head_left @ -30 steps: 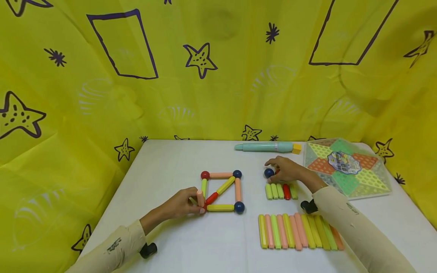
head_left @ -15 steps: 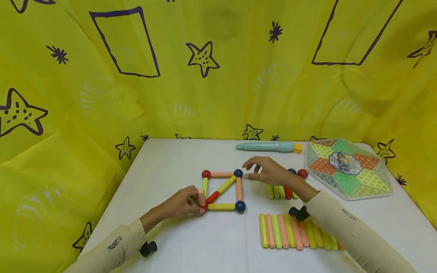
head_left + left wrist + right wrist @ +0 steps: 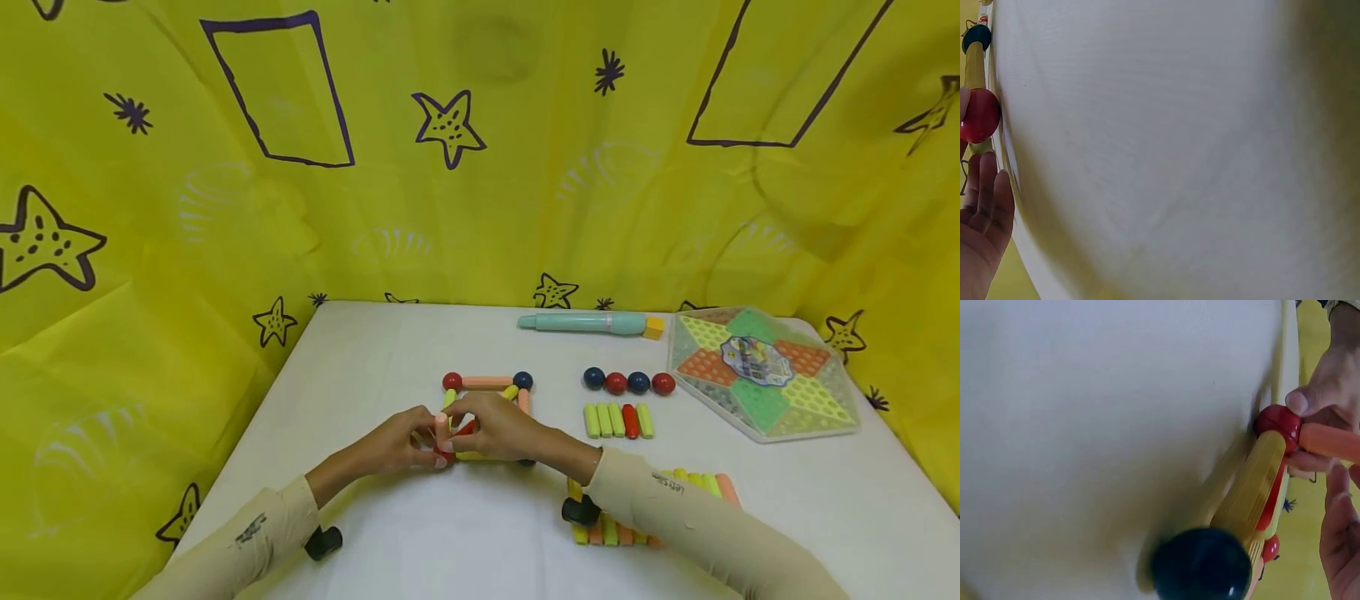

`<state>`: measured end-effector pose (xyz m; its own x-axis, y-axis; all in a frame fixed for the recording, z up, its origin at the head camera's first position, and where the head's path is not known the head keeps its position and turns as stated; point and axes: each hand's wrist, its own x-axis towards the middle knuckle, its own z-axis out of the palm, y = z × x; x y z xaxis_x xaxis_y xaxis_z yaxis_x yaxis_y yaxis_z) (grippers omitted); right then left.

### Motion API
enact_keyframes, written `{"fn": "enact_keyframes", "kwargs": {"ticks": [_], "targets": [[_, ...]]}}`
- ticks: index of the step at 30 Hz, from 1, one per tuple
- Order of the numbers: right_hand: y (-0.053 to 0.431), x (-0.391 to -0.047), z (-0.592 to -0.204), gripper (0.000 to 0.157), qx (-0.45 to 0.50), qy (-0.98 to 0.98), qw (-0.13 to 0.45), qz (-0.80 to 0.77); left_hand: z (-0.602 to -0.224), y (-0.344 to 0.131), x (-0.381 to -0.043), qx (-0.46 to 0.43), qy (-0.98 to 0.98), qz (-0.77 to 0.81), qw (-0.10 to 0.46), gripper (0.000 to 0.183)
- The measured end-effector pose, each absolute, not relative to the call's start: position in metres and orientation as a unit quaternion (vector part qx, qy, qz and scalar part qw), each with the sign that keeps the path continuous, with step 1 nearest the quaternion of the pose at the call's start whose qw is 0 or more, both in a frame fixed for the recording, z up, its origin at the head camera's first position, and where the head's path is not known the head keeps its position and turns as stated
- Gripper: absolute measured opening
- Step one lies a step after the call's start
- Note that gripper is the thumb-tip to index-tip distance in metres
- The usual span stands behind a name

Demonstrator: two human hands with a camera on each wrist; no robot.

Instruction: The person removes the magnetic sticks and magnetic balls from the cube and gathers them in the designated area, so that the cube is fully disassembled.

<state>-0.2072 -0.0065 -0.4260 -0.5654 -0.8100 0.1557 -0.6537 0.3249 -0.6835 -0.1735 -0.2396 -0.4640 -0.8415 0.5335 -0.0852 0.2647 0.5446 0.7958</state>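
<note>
My left grip point(image 3: 393, 442) pinches the red ball point(image 3: 1275, 425) at the near-left corner of the stick square point(image 3: 486, 382) on the counter point(image 3: 375, 350), best braced firmly while my right grip point(image 3: 497, 427), its closure unclear, meets the upright salmon rod point(image 3: 442, 427).

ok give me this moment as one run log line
left hand: holds red ball | right hand: at pink rod, grip unclear | rod: upright on that ball | spare balls: row of four
</note>
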Motion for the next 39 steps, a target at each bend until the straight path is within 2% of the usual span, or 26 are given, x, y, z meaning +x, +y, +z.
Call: {"fn": "enact_keyframes", "kwargs": {"ticks": [3,10,17,22,28,30,34,36,39], "targets": [[-0.014,-0.205,-0.427,0.011,-0.457,0.808,0.089,-0.361,-0.464,-0.240,-0.174,0.233,0.860,0.425,0.160,0.019],[-0.016,-0.204,-0.423,0.009,-0.444,0.814,0.111,-0.359,-0.464,-0.240,-0.176,0.243,0.867,0.408,0.151,0.023],[-0.010,-0.209,-0.401,0.008,-0.439,0.789,0.110,-0.415,-0.460,-0.240,-0.179,0.243,0.872,0.399,0.145,0.030],[0.016,-0.213,-0.400,0.008,-0.420,0.782,0.154,-0.434,-0.462,-0.238,-0.178,0.238,0.873,0.393,0.162,0.033],[0.079,-0.214,-0.404,0.034,-0.368,0.785,0.197,-0.458,-0.463,-0.235,-0.177,0.227,0.880,0.382,0.167,0.030],[0.105,-0.215,-0.404,0.041,-0.349,0.790,0.200,-0.463,-0.463,-0.235,-0.176,0.226,0.881,0.381,0.166,0.030],[0.159,-0.212,-0.405,0.066,-0.318,0.802,0.194,-0.468,-0.464,-0.236,-0.174,0.224,0.883,0.379,0.161,0.031],[0.185,-0.207,-0.408,0.068,-0.316,0.808,0.191,-0.460,-0.464,-0.237,-0.173,0.222,0.884,0.379,0.160,0.031],[0.221,-0.197,-0.412,0.059,-0.303,0.824,0.192,-0.439,-0.465,-0.238,-0.171,0.220,0.885,0.379,0.159,0.031]]}}
